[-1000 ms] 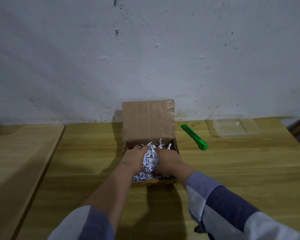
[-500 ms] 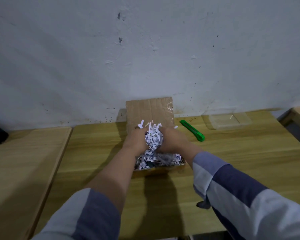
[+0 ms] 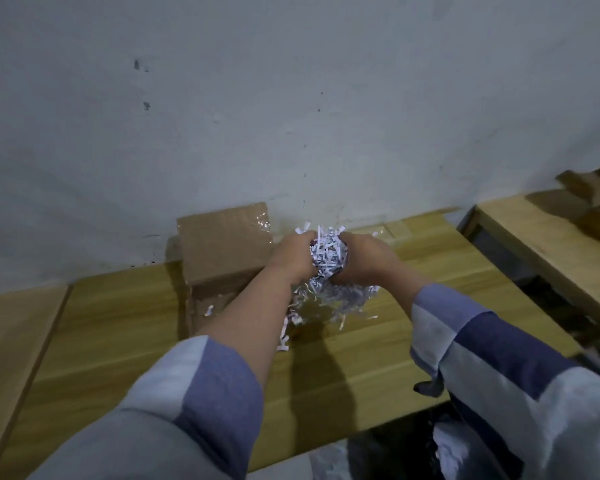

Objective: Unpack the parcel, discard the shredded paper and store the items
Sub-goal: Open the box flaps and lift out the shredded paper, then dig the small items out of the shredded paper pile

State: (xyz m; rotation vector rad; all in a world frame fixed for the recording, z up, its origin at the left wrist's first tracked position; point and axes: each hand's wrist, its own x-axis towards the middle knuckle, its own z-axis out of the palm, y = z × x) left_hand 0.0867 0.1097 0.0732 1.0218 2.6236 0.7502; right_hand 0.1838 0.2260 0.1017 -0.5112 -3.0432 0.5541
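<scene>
Clutching a thick wad of white shredded paper [image 3: 327, 255] between both palms, I hold it up above the pale wooden table [image 3: 118, 327], to the right of the brown cardboard parcel box [image 3: 224, 249]. My left hand [image 3: 291, 255] presses in from one side with its fingers curled shut around the wad, and my right hand [image 3: 364, 255] does the same from the other, so the paper is squeezed between them. Loose strips hang down beneath my wrists, and some lie scattered on the wood under the wad. The box stands against the scuffed white wall [image 3: 291, 98], its taped flap raised; a few stray shreds lie inside its open mouth, though I cannot tell what else is in there. My blue and grey striped sleeves [image 3: 492, 351] fill the foreground. A second wooden table [image 3: 534, 237] stands off to the right.
</scene>
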